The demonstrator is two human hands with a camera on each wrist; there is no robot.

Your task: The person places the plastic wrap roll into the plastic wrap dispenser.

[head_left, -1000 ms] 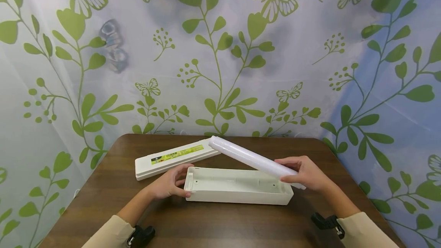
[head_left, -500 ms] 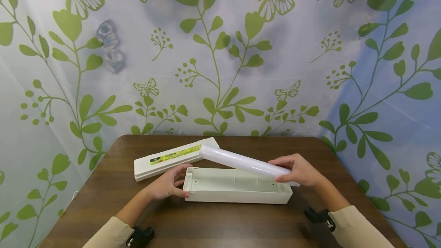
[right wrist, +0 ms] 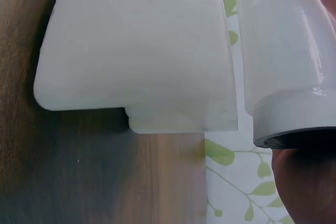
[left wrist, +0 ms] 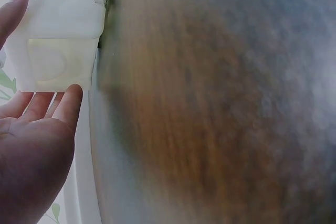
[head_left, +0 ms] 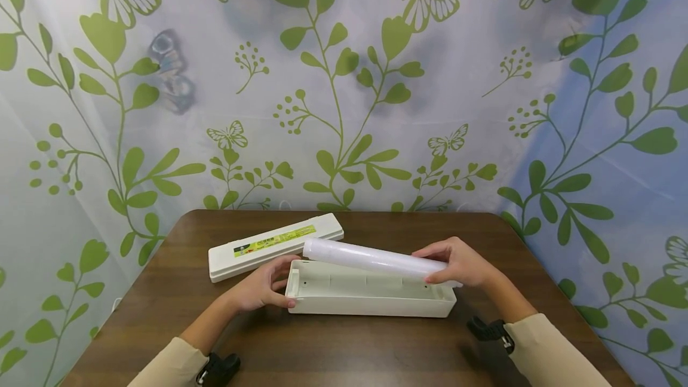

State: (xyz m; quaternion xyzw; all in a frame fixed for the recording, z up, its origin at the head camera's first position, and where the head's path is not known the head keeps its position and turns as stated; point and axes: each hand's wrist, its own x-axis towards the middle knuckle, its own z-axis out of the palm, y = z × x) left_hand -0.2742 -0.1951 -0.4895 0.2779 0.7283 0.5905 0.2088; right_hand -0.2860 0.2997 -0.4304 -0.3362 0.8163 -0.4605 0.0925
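A long white open-topped box sits on the table, its hollow inside facing up. My left hand grips its left end, thumb on the front side and fingers behind; the left wrist view shows that hand with fingertips against the box end. Above the box's back edge, my right hand holds a white roll by its right end, the left end tilted higher. In the right wrist view, the roll shows a dark hollow end beside the box, with a slim gap between them.
Behind the box on the left lies a long white lid with a yellow-green label, set at a slant. The brown wooden table ends at a patterned curtain of green leaves and butterflies.
My right hand has brought the roll left and lower, and its raised left end has dropped toward the box. My left hand keeps its hold on the box, which stays in place.
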